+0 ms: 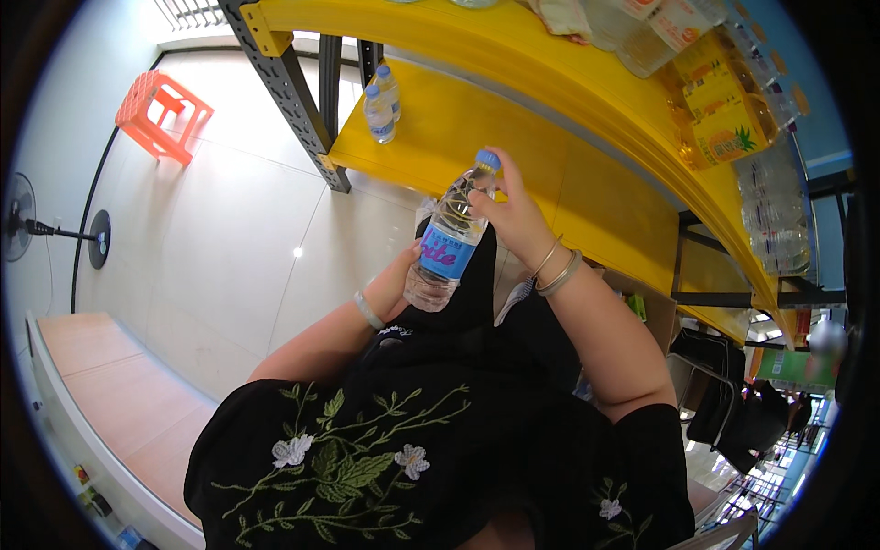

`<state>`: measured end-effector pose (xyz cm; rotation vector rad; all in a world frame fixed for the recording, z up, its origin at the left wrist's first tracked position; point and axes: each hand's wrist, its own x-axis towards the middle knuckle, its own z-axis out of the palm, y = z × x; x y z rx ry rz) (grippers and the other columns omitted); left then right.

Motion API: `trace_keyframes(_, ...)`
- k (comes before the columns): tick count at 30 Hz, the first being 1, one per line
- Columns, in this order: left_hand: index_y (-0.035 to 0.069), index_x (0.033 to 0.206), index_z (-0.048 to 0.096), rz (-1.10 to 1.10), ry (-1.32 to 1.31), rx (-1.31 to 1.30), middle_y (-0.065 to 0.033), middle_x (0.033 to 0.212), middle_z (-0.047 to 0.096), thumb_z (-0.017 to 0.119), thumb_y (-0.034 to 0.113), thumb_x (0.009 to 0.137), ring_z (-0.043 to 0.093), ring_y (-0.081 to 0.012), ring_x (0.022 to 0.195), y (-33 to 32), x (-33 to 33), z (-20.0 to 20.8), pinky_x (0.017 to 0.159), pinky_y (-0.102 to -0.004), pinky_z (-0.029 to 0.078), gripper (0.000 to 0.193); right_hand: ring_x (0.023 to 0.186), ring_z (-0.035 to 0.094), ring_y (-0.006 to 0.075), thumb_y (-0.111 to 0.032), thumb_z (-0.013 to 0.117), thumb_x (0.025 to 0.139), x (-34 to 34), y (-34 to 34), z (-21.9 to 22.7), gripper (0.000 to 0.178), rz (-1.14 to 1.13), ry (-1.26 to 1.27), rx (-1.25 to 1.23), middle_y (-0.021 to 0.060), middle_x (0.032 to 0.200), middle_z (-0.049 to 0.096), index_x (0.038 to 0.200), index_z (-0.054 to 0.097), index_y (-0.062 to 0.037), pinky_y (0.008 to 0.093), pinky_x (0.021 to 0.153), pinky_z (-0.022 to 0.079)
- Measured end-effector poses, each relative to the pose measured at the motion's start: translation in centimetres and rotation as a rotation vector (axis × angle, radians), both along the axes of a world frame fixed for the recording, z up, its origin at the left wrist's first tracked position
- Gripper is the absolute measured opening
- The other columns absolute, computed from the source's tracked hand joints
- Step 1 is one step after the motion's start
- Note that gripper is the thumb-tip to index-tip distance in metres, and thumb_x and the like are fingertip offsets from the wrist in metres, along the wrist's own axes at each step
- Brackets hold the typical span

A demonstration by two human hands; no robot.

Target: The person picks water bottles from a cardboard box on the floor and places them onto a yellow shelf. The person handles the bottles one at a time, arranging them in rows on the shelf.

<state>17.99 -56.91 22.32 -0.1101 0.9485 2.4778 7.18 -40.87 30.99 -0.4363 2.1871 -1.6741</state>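
A clear plastic water bottle (446, 240) with a blue cap and a blue label tilts in front of my body, held between both hands. My right hand (519, 213) grips its upper part just below the cap, thumb across the neck. Lower down, my left hand (396, 280) closes on the bottle's side near the label; some of its fingers are hidden behind the bottle. Two similar water bottles (379, 115) with blue caps stand upright at the left end of the yellow lower shelf (513, 151).
A yellow upper shelf (477, 41) carries yellow-labelled drink bottles (720, 110) and clear bottles (772, 215) at the right. A dark metal post (291, 96) supports the rack. At the left are an orange stool (158, 115), a standing fan (46, 227) and a pale wooden surface (110, 385).
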Motion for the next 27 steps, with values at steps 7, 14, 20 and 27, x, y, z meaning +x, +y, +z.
trace_keyframes(7, 0.002, 0.125, 0.035, -0.045, -0.148, 0.088, -0.0178, 0.115, 0.050, 0.024, 0.037, 0.090, 0.054, -0.0313, 0.099, -1.2, -0.5, -0.2, 0.090, -0.0433, 0.041, 0.051, 0.079, 0.054, 0.0170, -0.020, 0.055, 0.080, -3.2, -0.8, -3.4, 0.055, 0.028, -0.223, -0.024, 0.0122, 0.091, 0.052, 0.127, 0.027, -0.0112, 0.0277, 0.068, 0.045)
trace_keyframes(14, 0.001, 0.126, 0.033, -0.017, -0.231, 0.102, -0.0182, 0.117, 0.049, 0.024, 0.040, 0.089, 0.050, -0.0375, 0.104, -2.5, -1.3, -0.4, 0.087, -0.0419, 0.043, 0.055, 0.077, 0.055, 0.0140, -0.025, 0.054, 0.081, -4.9, -3.0, -3.4, 0.054, 0.007, -0.458, 0.079, 0.0084, 0.094, 0.053, 0.127, 0.028, -0.0125, 0.0302, 0.066, 0.047)
trace_keyframes(20, -0.004, 0.125, 0.032, -0.013, -0.285, 0.208, -0.0202, 0.117, 0.048, 0.025, 0.036, 0.087, 0.050, -0.0384, 0.104, -3.2, -2.5, -2.8, 0.085, -0.0398, 0.045, 0.055, 0.079, 0.056, 0.0153, -0.033, 0.054, 0.081, -7.2, -4.3, -6.3, 0.053, -0.011, -0.619, 0.192, 0.0047, 0.095, 0.053, 0.126, 0.030, -0.0161, 0.0306, 0.067, 0.048)
trace_keyframes(27, -0.004, 0.122, 0.035, 0.071, -0.368, 0.312, -0.0196, 0.116, 0.050, 0.028, 0.028, 0.087, 0.053, -0.0320, 0.103, -3.0, -3.7, -5.4, 0.086, -0.0386, 0.045, 0.049, 0.079, 0.056, 0.0182, -0.032, 0.058, 0.079, -9.8, -5.0, -10.6, 0.051, -0.033, -0.749, 0.235, 0.0049, 0.094, 0.053, 0.122, 0.033, -0.0201, 0.0330, 0.067, 0.048)
